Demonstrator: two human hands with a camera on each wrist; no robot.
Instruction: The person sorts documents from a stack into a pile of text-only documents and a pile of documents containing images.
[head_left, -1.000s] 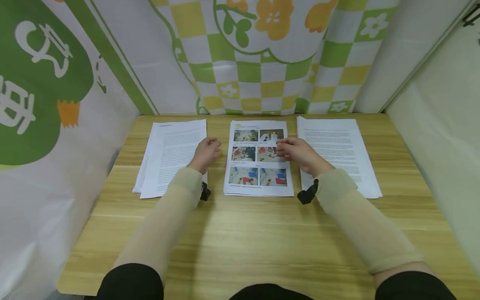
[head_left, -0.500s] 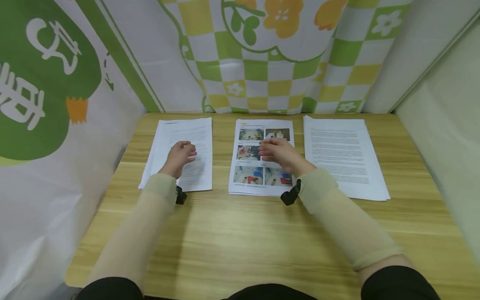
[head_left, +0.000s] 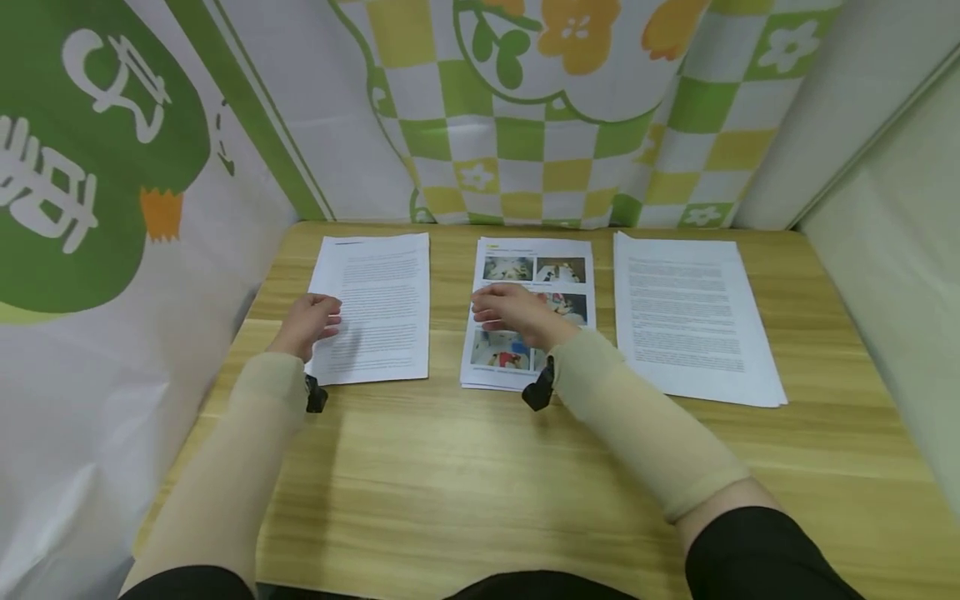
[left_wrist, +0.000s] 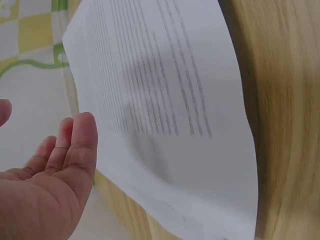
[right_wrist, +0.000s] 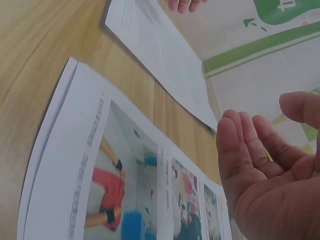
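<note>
Three paper stacks lie in a row on the wooden table. My left hand point(head_left: 307, 323) hovers by the left edge of the left stack point(head_left: 386, 308), a sheaf of printed text. In the left wrist view its loosely bent fingers point(left_wrist: 84, 137) hold nothing, beside the text sheet point(left_wrist: 150, 100). Over the middle stack point(head_left: 562, 250), whose top page carries several colour photos, hangs my right hand point(head_left: 517, 312). Its fingers are relaxed and the thumb stands apart in the right wrist view, nothing between them. The right stack point(head_left: 682, 317) is text pages, slightly fanned at its lower corner.
The wooden table point(head_left: 450, 475) extends in front of the stacks toward my body. A checkered green and yellow curtain point(head_left: 517, 158) hangs at the table's back edge. A white and green printed sheet point(head_left: 247, 167) covers the left side, and a pale wall point(head_left: 900, 208) borders the right.
Both hands have moved left: the left from the gap beside the left stack across to its outer edge, the right from the middle stack's right side to its left part. The left stack looks neater.
</note>
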